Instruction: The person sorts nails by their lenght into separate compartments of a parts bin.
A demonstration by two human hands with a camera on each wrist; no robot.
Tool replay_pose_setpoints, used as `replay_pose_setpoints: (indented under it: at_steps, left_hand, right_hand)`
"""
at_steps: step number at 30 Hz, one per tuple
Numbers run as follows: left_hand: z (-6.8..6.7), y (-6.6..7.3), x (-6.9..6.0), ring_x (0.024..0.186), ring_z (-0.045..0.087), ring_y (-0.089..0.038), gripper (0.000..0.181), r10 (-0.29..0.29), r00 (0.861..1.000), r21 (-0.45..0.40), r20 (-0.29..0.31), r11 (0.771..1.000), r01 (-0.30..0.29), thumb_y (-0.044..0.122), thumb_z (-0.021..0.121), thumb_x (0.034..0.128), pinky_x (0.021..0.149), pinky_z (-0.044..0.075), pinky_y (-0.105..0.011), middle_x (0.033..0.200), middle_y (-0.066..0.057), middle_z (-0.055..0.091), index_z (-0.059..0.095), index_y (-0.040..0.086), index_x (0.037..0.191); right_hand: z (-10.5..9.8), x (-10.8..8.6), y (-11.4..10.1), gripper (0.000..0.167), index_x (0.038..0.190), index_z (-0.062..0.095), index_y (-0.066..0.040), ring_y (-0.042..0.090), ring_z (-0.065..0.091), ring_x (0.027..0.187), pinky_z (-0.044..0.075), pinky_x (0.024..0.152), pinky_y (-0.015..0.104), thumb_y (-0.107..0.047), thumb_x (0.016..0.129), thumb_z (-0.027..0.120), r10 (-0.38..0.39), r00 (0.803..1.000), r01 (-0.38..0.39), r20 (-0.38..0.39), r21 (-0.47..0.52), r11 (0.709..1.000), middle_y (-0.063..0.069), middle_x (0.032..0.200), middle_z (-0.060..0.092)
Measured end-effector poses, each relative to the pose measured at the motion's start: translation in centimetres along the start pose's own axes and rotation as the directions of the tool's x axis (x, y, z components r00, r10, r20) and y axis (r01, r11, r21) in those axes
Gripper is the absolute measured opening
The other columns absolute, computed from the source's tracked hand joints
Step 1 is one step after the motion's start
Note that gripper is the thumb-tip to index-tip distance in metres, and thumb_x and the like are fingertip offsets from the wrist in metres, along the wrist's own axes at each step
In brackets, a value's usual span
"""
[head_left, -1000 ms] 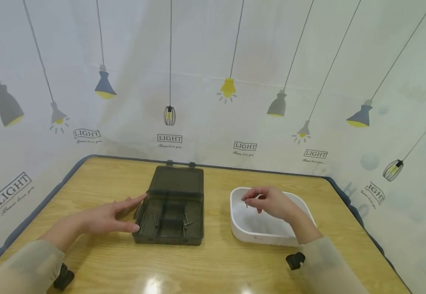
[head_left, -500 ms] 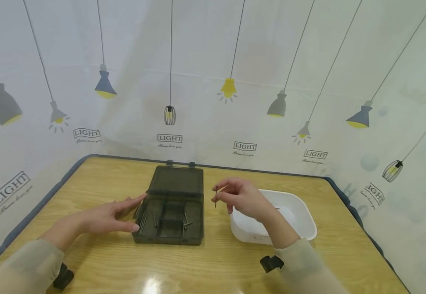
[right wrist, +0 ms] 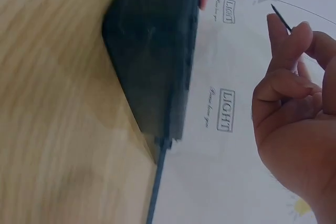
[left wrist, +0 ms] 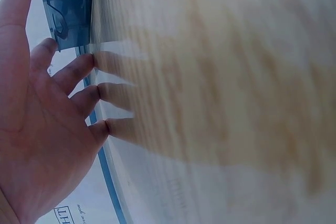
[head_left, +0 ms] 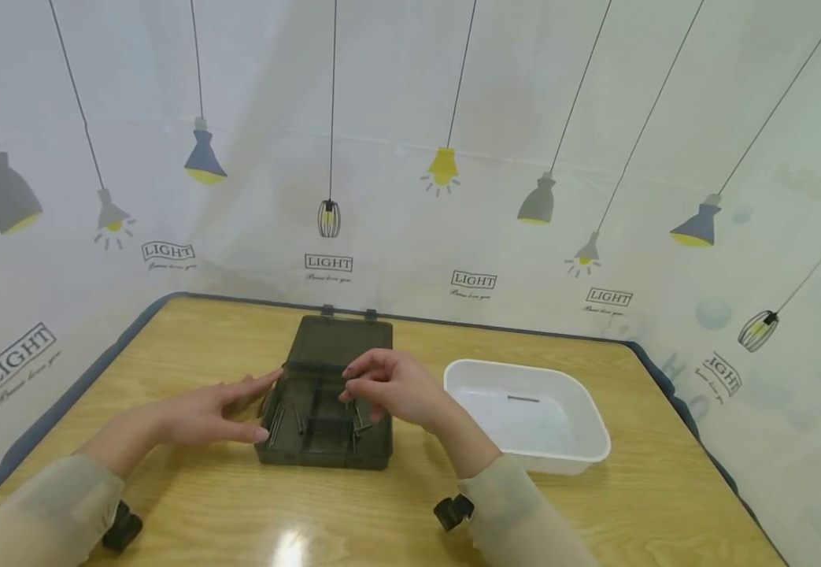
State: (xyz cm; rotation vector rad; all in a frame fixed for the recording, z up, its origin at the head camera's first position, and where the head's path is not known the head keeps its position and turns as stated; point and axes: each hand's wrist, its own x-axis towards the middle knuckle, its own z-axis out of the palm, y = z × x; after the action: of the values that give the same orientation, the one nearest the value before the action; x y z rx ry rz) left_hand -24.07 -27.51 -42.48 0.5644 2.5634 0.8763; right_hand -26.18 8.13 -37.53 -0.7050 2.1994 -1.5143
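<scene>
My right hand [head_left: 404,392] is over the right part of a dark see-through compartment box [head_left: 332,457], pinching a thin nail between thumb and fingertips. The right wrist view shows the pointed end of that nail [right wrist: 279,14] sticking out past the fingers. The box lies with its lid [head_left: 342,340] folded back. Several nails [head_left: 277,427] lie in its left compartments, and several more nails [head_left: 357,431] in the right one, partly behind my right hand. My left hand [head_left: 201,417] rests at the box's left side, fingers spread and thumb at the front corner.
A white tray [head_left: 597,453] stands right of the box, with one nail [head_left: 523,398] lying in it. The wooden table [head_left: 353,520] ends at a blue edge [head_left: 509,329] against a curtain printed with lamps. Black straps sit at both wrists.
My right hand has moved left with the nail, from the tray across the gap to above the box. The nail in the tray has come into full view. My left hand has stayed put.
</scene>
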Motion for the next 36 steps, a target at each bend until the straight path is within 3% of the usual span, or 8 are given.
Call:
replay_pose_setpoints:
  at_steps: [5,14,18,25,32,36]
  left_hand:
    - [0.0,-0.1,0.0,0.164,0.016,-0.060,0.096,-0.014,1.000,0.000,0.007,1.000,0.015,0.059,0.075,0.1003,0.122,0.018,-0.088,0.180,-0.027,0.021,0.022,0.036,0.177]
    - [-0.1,-0.2,0.2,0.164,0.015,-0.063,0.095,-0.044,0.999,0.003,0.023,0.999,0.044,0.060,0.074,0.1002,0.119,0.022,-0.089,0.181,-0.029,0.017,0.021,0.042,0.176]
    - [0.0,-0.2,0.2,0.163,0.016,-0.063,0.095,-0.041,0.999,0.009,0.021,0.999,0.041,0.061,0.074,0.1001,0.119,0.023,-0.089,0.181,-0.030,0.017,0.021,0.041,0.176]
    - [-0.1,0.0,0.0,0.165,0.013,-0.061,0.096,-0.034,0.999,-0.008,0.026,0.999,0.034,0.060,0.074,0.1006,0.118,0.021,-0.090,0.181,-0.028,0.017,0.020,0.039,0.177]
    - [-0.1,0.1,0.0,0.165,0.014,-0.061,0.095,-0.036,0.999,-0.004,0.029,0.999,0.036,0.060,0.073,0.1008,0.119,0.023,-0.089,0.181,-0.029,0.017,0.021,0.039,0.177]
    - [-0.1,0.1,0.0,0.165,0.014,-0.060,0.095,-0.027,0.999,0.003,0.022,1.000,0.027,0.060,0.073,0.1009,0.120,0.022,-0.089,0.181,-0.028,0.017,0.020,0.038,0.177]
  right_hand:
    - [2.5,1.6,0.7,0.018,0.119,0.073,-0.004,0.014,0.068,0.061,0.066,0.071,0.046,-0.019,0.108,0.071,0.044,0.999,-0.044,-0.011,0.038,0.998,0.009,0.104,0.085]
    - [5.3,3.1,1.5,0.009,0.112,0.074,-0.006,0.012,0.065,0.052,0.060,0.057,0.030,-0.012,0.106,0.073,0.100,0.994,-0.094,-0.031,0.166,0.982,0.012,0.096,0.085]
    - [5.9,3.4,1.4,0.009,0.112,0.074,-0.006,0.013,0.065,0.050,0.058,0.056,0.027,-0.013,0.106,0.073,0.124,0.992,-0.115,-0.040,0.167,0.979,0.012,0.095,0.085]
    - [6.3,3.1,1.1,0.023,0.124,0.074,-0.003,0.011,0.067,0.053,0.033,0.042,0.023,-0.018,0.107,0.071,0.154,0.987,-0.148,-0.046,0.123,0.981,0.007,0.098,0.086]
    - [5.2,2.3,1.1,0.025,0.125,0.074,-0.001,0.012,0.068,0.056,0.042,0.048,0.024,-0.019,0.107,0.072,0.093,0.995,-0.088,-0.039,0.113,0.990,0.005,0.099,0.086]
    - [3.4,0.9,0.9,0.023,0.124,0.075,-0.003,0.014,0.069,0.061,0.058,0.058,0.034,-0.018,0.108,0.070,0.048,0.998,-0.044,-0.039,0.084,0.995,0.009,0.105,0.085]
